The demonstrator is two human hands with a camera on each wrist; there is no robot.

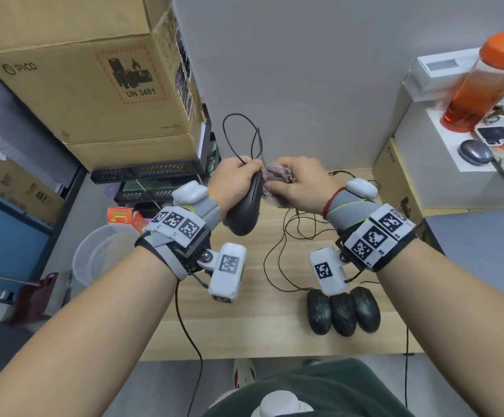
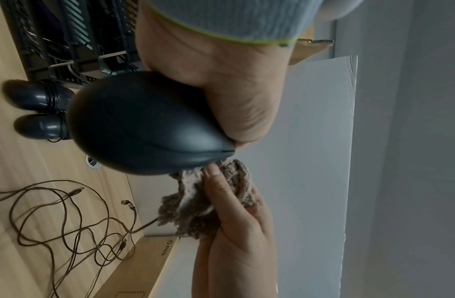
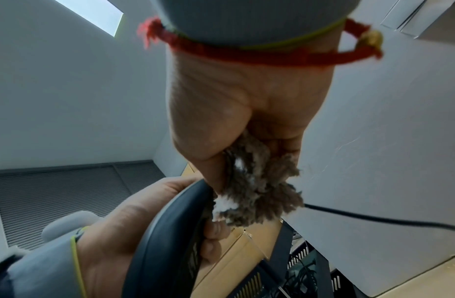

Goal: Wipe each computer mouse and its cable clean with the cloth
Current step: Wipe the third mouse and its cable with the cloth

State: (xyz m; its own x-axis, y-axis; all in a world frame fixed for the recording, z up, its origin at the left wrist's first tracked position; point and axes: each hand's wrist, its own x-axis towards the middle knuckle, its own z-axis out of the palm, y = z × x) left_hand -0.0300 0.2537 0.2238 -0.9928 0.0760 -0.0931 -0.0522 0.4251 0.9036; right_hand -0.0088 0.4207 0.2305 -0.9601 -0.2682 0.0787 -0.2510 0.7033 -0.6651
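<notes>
A smooth, rounded black mouse (image 1: 242,210) is gripped above the wooden bench (image 1: 244,332) by the left hand (image 1: 235,183); at its 2 o'clock, a nubby brown cloth (image 1: 277,183) is bunched in the right hand (image 1: 301,186), pressed against it.

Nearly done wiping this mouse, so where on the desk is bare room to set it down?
Bare wood lies left of the three mice, toward the desk's front edge. Crowded: the loose cables in the middle and the mice at the right.
</notes>
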